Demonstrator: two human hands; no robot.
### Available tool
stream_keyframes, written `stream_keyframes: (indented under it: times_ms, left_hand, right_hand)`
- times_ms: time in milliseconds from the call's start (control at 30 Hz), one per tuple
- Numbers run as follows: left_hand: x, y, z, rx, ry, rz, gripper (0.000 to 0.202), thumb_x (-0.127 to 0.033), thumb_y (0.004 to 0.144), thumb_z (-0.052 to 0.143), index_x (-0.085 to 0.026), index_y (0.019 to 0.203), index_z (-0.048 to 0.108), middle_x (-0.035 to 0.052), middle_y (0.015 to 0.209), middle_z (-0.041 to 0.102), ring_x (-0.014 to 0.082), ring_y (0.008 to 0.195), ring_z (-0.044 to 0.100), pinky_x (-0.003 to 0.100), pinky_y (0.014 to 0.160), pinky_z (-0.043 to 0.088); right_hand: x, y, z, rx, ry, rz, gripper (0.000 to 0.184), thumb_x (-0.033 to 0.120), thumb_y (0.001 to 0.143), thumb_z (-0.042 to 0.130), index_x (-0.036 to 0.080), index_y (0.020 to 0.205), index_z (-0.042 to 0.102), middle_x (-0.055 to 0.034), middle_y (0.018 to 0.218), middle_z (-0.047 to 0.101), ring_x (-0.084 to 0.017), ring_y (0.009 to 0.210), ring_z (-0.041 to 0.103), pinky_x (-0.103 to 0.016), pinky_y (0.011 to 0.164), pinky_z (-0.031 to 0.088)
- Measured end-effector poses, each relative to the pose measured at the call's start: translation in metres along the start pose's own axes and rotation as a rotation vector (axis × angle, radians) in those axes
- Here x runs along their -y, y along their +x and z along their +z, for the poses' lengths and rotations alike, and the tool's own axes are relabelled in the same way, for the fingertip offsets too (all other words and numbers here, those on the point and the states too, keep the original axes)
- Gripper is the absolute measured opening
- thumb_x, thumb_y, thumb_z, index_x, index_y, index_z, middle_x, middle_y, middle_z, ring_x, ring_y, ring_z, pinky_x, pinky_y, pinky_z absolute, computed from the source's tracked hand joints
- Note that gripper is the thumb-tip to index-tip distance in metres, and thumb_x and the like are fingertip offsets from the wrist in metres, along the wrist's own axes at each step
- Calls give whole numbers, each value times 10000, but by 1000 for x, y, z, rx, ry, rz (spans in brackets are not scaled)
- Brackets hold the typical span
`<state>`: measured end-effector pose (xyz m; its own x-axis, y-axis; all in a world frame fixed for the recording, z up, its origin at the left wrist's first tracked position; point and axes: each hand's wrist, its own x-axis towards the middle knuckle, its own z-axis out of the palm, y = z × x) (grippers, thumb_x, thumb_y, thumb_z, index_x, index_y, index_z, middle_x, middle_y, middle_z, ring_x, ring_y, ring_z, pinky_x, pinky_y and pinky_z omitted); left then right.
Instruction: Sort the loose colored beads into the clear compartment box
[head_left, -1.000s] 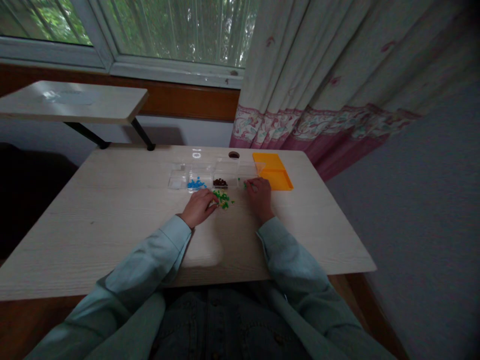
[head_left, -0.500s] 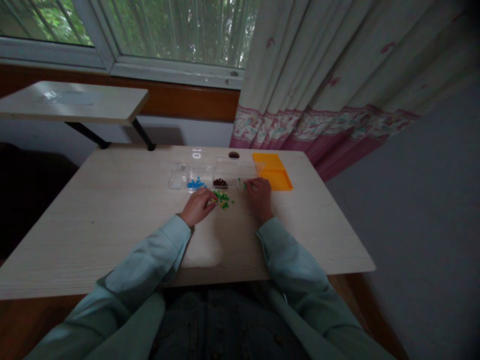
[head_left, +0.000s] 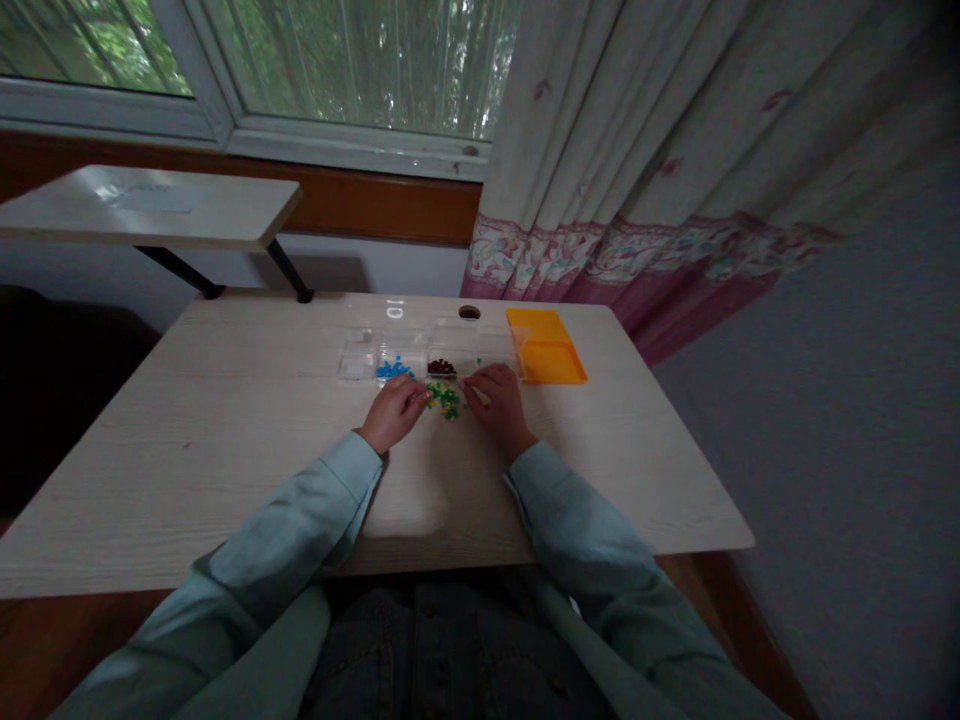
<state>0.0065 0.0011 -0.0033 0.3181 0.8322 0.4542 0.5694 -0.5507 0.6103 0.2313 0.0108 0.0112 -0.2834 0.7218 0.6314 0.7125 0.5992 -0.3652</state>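
A small pile of green and yellow pieces (head_left: pixel 448 400), too tiny to name more closely, lies loose on the table between my hands. My left hand (head_left: pixel 394 412) rests at the pile's left edge, thumb and fingers pinched together; whatever is between them is hidden. On the other side, my right hand (head_left: pixel 496 405) reaches toward the pile with curled fingers, thumb and index finger slightly apart. Just behind stands a clear plastic compartment box (head_left: pixel 405 340). Blue pieces (head_left: pixel 394 369) and dark brown pieces (head_left: pixel 442 368) fill two compartments, and a green piece (head_left: pixel 478 361) shows in the right one.
An orange tray (head_left: pixel 553 362) sits right of the clear box on the pale wooden table (head_left: pixel 247 450). Behind the box is a round cable hole (head_left: pixel 469 313). A raised shelf (head_left: pixel 225 215) on black legs stands at the back left. A curtain (head_left: pixel 570 200) hangs behind the table.
My right hand has moved left and slightly nearer me, from the box's right compartment to the pile. My left hand has stayed nearly in place.
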Motion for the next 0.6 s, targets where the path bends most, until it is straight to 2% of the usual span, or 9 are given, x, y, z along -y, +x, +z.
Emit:
stream_keyframes:
  times_ms: [100,167,300,600]
  left_hand:
    - [-1,0,-1,-4,-6,-4,239,-324,946,470,-173,795,579,38,766,528,170,769,500,309,695,423]
    - [-1,-1,-1,-5,-14,-3,244,-324,952,460,-175,800,579,38,771,530,170,775,499,309,695,421]
    - [-1,-1,-2,-5,-37,21,258,-315,959,445,-175,782,570,35,761,525,166,772,494,308,695,414]
    - [-3,-1,-3,38,-34,49,311,-339,967,417,-180,741,559,39,732,515,172,763,488,316,695,413]
  right_hand:
    - [15,-4,9,135,35,-107,184,324,895,592,249,1009,714,-46,913,672,-198,948,542,-357,882,401]
    - [21,-6,14,173,37,-132,211,348,893,599,259,1051,707,-48,940,673,-202,966,533,-357,881,397]
    - [25,-7,20,160,29,-124,210,355,900,592,254,1039,711,-50,933,677,-201,947,527,-351,866,393]
    - [27,-7,18,152,23,-101,184,351,909,580,244,933,728,-49,859,677,-193,911,535,-342,846,383]
